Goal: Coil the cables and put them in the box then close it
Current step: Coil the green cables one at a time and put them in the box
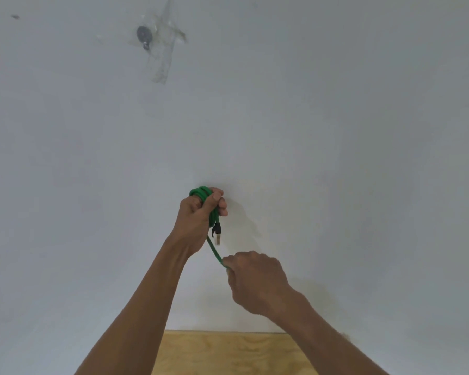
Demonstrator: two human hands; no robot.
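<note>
White wall behind, plywood edge below. Green cable [203, 197]: coil gripped in my left hand [198, 220], anchoring loops; below the coil, my right hand [255, 280] pinches the tail taut for winding.

You are looking past your arms at a strip of pale wooden tabletop [222, 353], showing nothing lying on its visible part.

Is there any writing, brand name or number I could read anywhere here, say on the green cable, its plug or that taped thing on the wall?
None can be read.
Green coiled cable: no print visible.
Black plug with clear tip: too small to show any marking.
Grey round object under clear tape on the white wall: blurred, no lettering visible.
</note>
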